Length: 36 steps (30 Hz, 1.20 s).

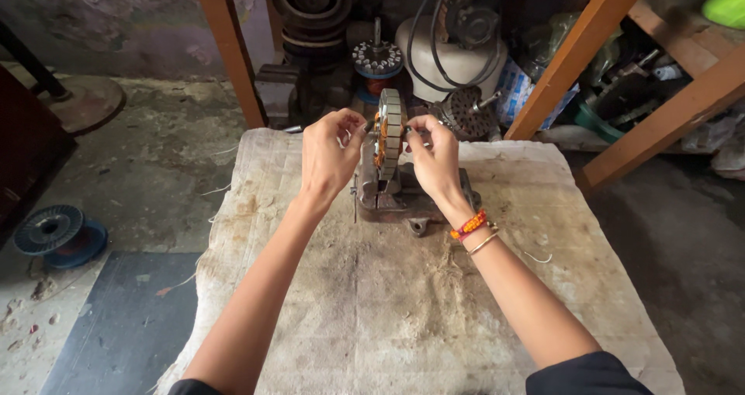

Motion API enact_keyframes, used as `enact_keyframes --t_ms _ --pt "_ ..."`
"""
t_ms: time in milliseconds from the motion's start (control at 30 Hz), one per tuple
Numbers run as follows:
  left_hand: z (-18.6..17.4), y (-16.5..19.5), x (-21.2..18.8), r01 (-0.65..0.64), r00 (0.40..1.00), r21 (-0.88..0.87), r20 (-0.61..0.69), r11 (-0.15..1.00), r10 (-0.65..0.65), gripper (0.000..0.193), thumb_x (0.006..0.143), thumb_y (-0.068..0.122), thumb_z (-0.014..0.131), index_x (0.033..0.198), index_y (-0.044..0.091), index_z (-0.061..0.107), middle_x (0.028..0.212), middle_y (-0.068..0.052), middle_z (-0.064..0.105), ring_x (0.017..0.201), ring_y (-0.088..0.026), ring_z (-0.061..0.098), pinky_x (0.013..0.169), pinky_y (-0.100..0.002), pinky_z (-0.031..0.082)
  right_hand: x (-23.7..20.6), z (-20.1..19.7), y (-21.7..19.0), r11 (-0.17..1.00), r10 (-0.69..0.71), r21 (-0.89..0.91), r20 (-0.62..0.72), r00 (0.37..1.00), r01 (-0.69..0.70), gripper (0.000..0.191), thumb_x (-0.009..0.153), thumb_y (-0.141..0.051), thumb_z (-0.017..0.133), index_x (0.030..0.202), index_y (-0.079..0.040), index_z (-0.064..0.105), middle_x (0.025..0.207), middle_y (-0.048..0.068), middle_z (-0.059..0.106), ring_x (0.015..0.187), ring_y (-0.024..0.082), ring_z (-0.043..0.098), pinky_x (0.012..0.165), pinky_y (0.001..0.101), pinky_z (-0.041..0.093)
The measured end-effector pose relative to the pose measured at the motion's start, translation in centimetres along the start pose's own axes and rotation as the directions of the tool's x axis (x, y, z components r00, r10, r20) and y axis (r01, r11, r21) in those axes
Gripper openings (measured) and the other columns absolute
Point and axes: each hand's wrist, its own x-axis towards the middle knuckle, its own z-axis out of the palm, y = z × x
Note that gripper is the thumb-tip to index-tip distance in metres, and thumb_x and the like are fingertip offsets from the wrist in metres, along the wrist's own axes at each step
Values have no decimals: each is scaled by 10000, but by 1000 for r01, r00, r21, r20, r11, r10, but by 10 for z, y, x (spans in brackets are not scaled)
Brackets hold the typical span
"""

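A round metal stator (389, 131) with copper-orange windings stands on edge, clamped in a small rusty vise (396, 195) on a cloth-covered table (403, 302). My left hand (330, 154) is at the stator's left face, fingertips pinched at the windings. My right hand (434, 158) is at its right face, fingers pinched close to the rim; whether a thin wire is between them is too small to tell. A red-orange bracelet and a thin bangle sit on my right wrist (473, 230).
Behind the table lie motor parts: a white motor housing (458, 53) with black cables, another wound stator (378, 60), stacked dark rings (312, 11). Wooden frame beams (233, 53) (574, 53) flank them. A blue wire spool (54, 234) lies on the floor, left.
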Motion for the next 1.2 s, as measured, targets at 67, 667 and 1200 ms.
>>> enact_keyframes --t_ms 67,667,1200 --pt "2 -5 0 27 1000 -14 9 1000 -27 138 852 63 752 979 10 744 816 -101 731 654 -174 642 639 -313 519 3 2 4 999 -7 40 39 999 5 98 979 -59 611 1019 2 676 832 -9 687 707 52 610 604 221 486" --pt "-15 -16 -106 575 815 -260 270 776 -513 150 909 131 698 996 34 773 818 -28 786 714 -62 691 670 -236 533 -48 -15 -71 667 -640 -324 212 738 671 235 882 13 679 1095 -75 725 1080 76 700 883 202 680 812 318 568" --pt "-21 56 -104 530 839 -378 364 759 -405 201 946 165 687 1051 6 751 792 -8 744 727 -52 656 644 -227 500 -27 -28 -27 975 -210 76 -10 978 210 134 956 -50 699 1055 -26 786 1007 41 760 827 70 654 720 216 513"
